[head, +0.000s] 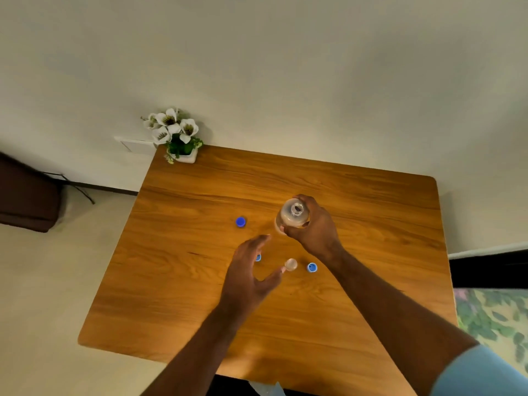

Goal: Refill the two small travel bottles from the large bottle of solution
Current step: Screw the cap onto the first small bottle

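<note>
While one large bottle stands gripped, three blue caps lie loose.

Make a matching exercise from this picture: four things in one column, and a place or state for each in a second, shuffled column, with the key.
Things
1. large clear plastic bottle
2. small clear travel bottle
3. white potted flowers
4. dark blue round cap

Places or states
A. at the far left corner of the wooden table
B. gripped by the right hand, uncapped
C. lying alone, left of the large bottle
D. standing open by the left hand thumb

Pairs: 1-B, 2-D, 3-A, 4-C
</note>
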{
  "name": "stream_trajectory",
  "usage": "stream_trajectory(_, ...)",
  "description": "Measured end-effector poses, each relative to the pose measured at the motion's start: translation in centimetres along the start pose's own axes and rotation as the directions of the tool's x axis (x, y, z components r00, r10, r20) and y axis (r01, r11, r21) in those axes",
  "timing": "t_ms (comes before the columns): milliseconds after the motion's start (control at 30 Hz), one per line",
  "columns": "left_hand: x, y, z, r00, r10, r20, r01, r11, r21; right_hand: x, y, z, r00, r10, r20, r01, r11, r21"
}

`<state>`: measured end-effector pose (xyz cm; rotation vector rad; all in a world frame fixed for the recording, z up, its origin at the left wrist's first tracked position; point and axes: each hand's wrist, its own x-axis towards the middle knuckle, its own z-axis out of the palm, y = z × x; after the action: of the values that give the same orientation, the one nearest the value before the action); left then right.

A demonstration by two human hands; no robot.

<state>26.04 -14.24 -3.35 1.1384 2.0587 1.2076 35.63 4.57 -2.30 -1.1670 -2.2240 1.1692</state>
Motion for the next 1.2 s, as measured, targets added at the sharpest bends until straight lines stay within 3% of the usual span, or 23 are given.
stream_trajectory(233,1.0,-2.4,-3.9,0.996,-0.032,-0.085,0.040,0.995,0.095,2.0,0.1,3.2,0.999,0.019,0.038,-0.017,0.999,-0.033)
stream_trajectory(500,1.4,-5.0,-5.5,0.992,-0.129,0.008,0.127,0.984,0.123,2.2,0.7,4.6,0.995,0.088,0.057,-0.081,0.991,-0.105)
stream_trajectory(667,1.9,-5.1,-6.3,0.991,-0.103,0.081,0.092,0.988,0.125,1.8,0.5,4.6,0.985,0.158,0.069,-0.149,0.982,-0.119)
stream_trajectory(800,1.9,-4.1,-6.5,0.995,0.025,0.097,-0.041,0.985,0.170,-0.4,1.0,2.6,0.970,0.242,0.016,-0.239,0.967,-0.083)
stream_trajectory(967,1.0,-1.5,-4.4,0.969,0.193,0.155,-0.214,0.968,0.132,-6.5,3.7,-0.8,0.950,0.282,-0.132,-0.295,0.951,-0.090)
stream_trajectory(1200,0.1,0.3,2.2,0.969,0.063,0.240,-0.074,0.997,0.036,-12.5,7.8,-1.2,0.913,0.401,-0.078,-0.408,0.901,-0.149)
